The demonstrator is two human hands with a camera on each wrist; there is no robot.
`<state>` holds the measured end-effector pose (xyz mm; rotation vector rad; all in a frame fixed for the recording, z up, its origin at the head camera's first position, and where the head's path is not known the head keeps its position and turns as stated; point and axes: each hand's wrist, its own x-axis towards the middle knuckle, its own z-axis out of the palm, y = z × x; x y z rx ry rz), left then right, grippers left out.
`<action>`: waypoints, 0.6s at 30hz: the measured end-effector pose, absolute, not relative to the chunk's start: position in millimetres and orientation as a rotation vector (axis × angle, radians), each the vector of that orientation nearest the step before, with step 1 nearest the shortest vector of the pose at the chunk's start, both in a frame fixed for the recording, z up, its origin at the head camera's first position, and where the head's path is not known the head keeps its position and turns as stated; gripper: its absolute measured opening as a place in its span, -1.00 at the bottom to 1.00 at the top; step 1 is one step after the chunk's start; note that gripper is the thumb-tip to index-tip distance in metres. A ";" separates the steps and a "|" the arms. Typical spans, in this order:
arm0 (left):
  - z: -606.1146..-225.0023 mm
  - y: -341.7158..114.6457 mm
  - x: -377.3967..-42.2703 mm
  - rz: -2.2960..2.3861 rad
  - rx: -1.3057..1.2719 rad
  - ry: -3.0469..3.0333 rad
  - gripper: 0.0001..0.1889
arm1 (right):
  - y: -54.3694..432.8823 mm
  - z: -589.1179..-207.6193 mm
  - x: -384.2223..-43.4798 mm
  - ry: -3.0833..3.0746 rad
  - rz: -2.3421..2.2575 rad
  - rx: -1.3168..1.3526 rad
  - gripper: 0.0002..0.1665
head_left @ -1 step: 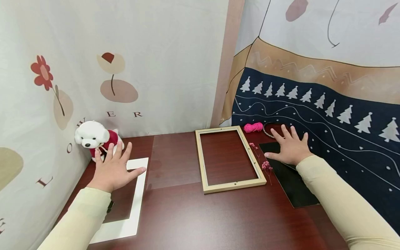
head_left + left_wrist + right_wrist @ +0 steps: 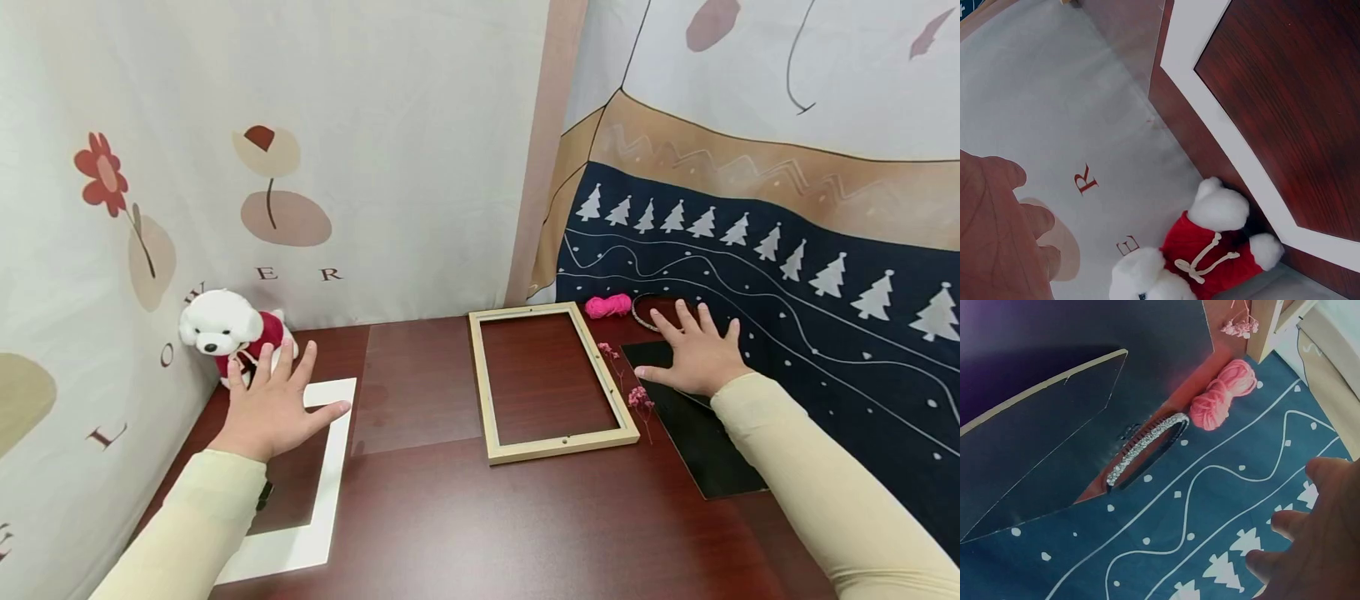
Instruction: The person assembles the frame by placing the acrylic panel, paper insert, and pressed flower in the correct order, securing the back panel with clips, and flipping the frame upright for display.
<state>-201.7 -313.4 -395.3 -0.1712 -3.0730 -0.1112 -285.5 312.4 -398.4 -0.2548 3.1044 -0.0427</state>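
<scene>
My left hand (image 2: pixel 270 408) hovers with fingers spread over a white rectangular mat (image 2: pixel 333 479) with a cut-out window. Near its fingertips sits a white plush dog (image 2: pixel 225 325) in a red top, seen closely in the left wrist view. On the other side, my right hand (image 2: pixel 697 358), fingers spread too, is over a black board (image 2: pixel 701 467). Another dark panel (image 2: pixel 1054 419) with a pale edge lies tilted on that board in the right wrist view. Beyond the right fingers is a glittery silver headband (image 2: pixel 1144 447). Neither hand holds anything.
A light wooden frame (image 2: pixel 566 448) lies mid-table. Dried pink flowers (image 2: pixel 640 400) rest along its right side, and a pink yarn skein (image 2: pixel 607 306) lies behind them. Left of the frame lies a clear sheet (image 2: pixel 420 392). Printed cloths (image 2: pixel 420 167) hang at the table's back and sides.
</scene>
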 end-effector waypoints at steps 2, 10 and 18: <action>-394.9 -314.8 -199.7 -0.115 -0.165 -3.072 0.24 | 310.4 -397.7 -286.2 3.108 -0.050 -0.264 0.42; -394.3 -315.0 -196.6 -0.149 -0.178 -3.072 0.23 | 301.4 -398.2 -286.8 3.148 -0.183 -0.298 0.38; -396.8 -312.4 -197.6 -0.200 -0.239 -3.048 0.18 | 273.8 -397.3 -284.1 3.130 -0.555 -0.333 0.15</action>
